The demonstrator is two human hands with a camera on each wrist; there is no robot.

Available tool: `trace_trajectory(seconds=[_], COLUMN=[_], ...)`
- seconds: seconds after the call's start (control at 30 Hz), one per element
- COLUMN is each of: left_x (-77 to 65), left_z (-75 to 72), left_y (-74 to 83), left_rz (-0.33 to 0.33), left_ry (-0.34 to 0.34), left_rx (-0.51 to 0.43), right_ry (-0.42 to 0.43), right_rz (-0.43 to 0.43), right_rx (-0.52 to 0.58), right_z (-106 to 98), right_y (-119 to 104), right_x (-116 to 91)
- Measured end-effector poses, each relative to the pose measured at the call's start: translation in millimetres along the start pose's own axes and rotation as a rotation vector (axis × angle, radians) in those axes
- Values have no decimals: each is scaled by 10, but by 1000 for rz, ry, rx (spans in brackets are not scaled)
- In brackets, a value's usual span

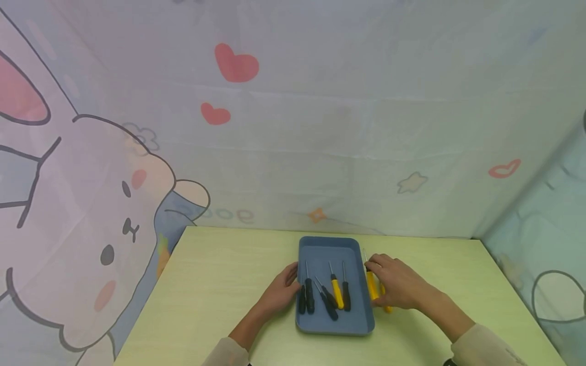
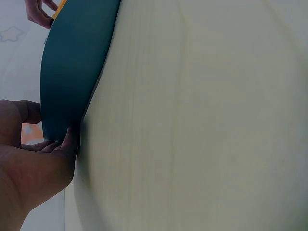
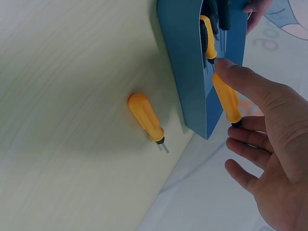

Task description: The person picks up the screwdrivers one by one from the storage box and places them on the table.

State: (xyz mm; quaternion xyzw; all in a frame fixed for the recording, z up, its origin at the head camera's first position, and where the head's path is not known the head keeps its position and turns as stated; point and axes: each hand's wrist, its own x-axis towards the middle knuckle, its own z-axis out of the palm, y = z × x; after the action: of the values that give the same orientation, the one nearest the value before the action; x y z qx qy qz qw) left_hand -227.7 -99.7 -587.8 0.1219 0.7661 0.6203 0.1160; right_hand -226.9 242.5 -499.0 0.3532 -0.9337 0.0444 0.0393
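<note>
My right hand (image 1: pixel 402 282) pinches a yellow-handled screwdriver (image 3: pixel 226 98) between thumb and fingers, over the right rim of a blue tray (image 1: pixel 329 325). A second yellow-handled screwdriver (image 3: pixel 146 115) lies on the table to the right of the tray, mostly hidden under the hand in the head view. Inside the tray are several black-handled screwdrivers (image 1: pixel 310 297) and one yellow-handled screwdriver (image 1: pixel 337 292). At the tray's left side my left hand (image 1: pixel 278 291) grips the wall, with the thumb (image 2: pixel 30 111) at the rim and fingers against the outside.
The tray stands on a pale wooden table (image 1: pixel 210 284), near its back edge. Behind the table hangs a cloth backdrop (image 1: pixel 320 152) printed with hearts and a cartoon rabbit.
</note>
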Motion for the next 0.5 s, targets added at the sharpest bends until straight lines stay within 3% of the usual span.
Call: trace_trajectory(seconds=[0.5], left_x=[5], left_z=[-6], left_y=[-18], left_rz=[5], left_ry=[4], left_rx=[29], right_ry=[-34], right_rz=[23], right_rx=[4], right_z=[-16], right_y=[49], right_x=[-31])
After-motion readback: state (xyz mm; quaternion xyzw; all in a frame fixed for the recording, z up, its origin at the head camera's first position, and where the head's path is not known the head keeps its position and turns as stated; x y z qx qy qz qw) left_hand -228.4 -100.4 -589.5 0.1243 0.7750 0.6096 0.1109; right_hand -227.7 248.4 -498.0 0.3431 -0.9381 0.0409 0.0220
